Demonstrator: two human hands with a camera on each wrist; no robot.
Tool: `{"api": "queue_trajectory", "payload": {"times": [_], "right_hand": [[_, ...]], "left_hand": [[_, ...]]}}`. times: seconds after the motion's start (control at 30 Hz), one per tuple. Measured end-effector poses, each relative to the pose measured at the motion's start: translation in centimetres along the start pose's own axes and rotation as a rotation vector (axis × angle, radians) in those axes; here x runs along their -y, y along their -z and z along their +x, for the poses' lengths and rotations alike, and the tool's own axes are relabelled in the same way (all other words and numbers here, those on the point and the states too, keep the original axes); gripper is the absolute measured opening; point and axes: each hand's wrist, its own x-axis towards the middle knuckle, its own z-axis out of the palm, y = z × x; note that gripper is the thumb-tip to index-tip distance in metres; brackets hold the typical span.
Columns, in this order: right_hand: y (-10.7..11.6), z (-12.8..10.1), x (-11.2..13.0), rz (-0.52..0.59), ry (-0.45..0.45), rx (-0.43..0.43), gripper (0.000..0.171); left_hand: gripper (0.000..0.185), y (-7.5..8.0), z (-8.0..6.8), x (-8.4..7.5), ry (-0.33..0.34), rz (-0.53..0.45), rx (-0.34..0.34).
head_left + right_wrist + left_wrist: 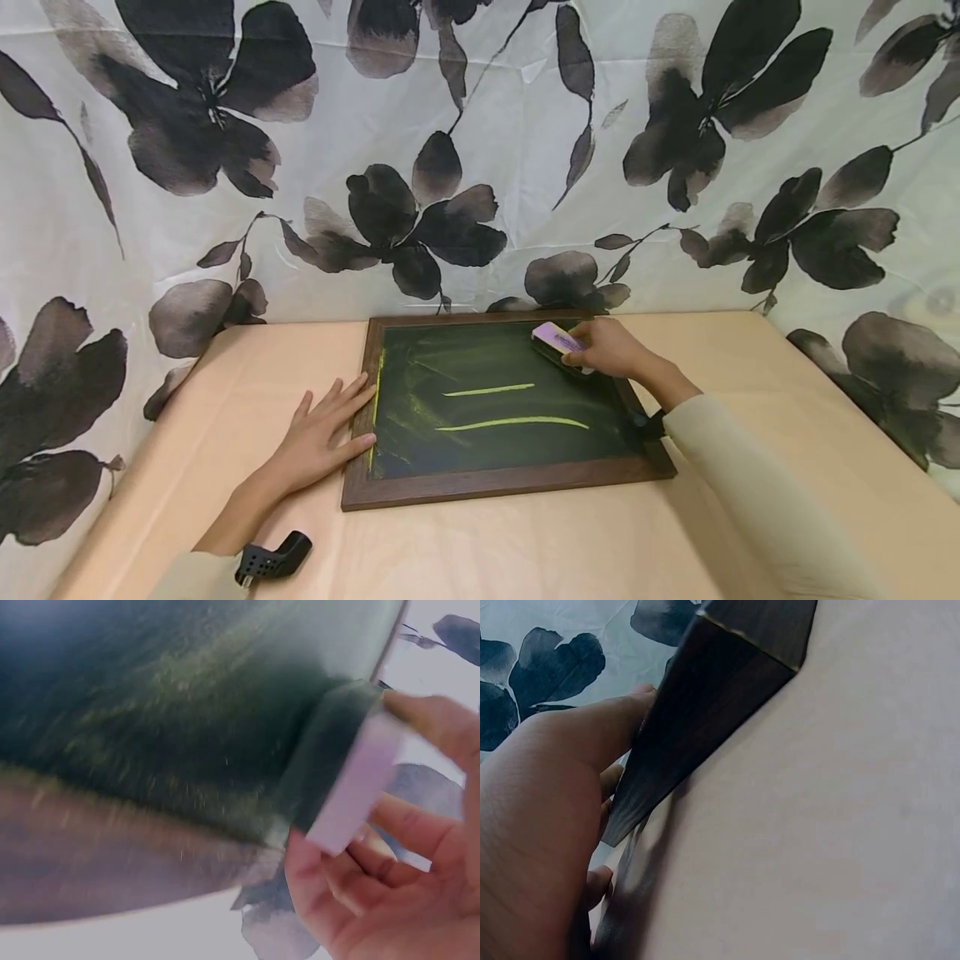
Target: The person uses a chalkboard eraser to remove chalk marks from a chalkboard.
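Note:
A green chalkboard (487, 446) in a brown wooden frame lies on the table, with two yellow chalk lines (517, 423) across its middle. My right hand (611, 348) grips a chalkboard eraser (557, 337) with a pinkish-purple top at the board's upper right. In the right wrist view the eraser (358, 784) sits between thumb and fingers, its dark felt side against the board surface. Spread and nearly straight, the fingers of my left hand (318, 442) rest on the frame's left edge. The left wrist view shows the thumb along the dark frame (697, 697).
Yellow chalk smears (420, 408) mark the board's left part. The table (510, 550) has a pale wood-toned cover. Behind it hangs a white cloth (517, 167) with dark flowers. A black wrist device (273, 560) is strapped on the left wrist.

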Motion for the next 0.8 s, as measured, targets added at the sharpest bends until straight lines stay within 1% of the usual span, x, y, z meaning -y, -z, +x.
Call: {"api": "queue_trajectory", "payload": {"times": [0.1, 0.17, 0.3, 0.4, 0.57, 0.67, 0.8], "right_hand": [[0.2, -1.4, 0.1, 0.075, -0.063, 0.032, 0.047], [0.2, -2.2, 0.0, 0.099, -0.066, 0.040, 0.049], [-0.1, -3.1, -0.3, 0.067, -0.061, -0.012, 0.053], [-0.5, -3.6, -0.4, 0.041, -0.073, -0.053, 0.055], [-0.9, -4.0, 0.2, 0.038, -0.082, -0.068, 0.056], [-1.1, -4.0, 1.0, 0.016, -0.065, -0.075, 0.053], [-1.8, -3.8, 2.2, -0.038, -0.032, -0.094, 0.042]], "left_hand": [[0.069, 0.0, -0.1, -0.1, -0.004, -0.001, 0.002], [0.070, 0.0, -0.2, -0.1, -0.004, 0.003, 0.002], [0.070, 0.1, -0.4, -0.2, -0.001, 0.003, 0.005], [0.070, 0.1, -0.6, -0.3, -0.001, 0.002, 0.010], [0.070, 0.1, -0.9, -0.3, -0.009, 0.003, 0.008], [0.070, 0.3, -1.0, -0.3, -0.020, 0.004, 0.008], [0.070, 0.4, -1.1, -0.1, -0.032, 0.002, 0.010]]}}
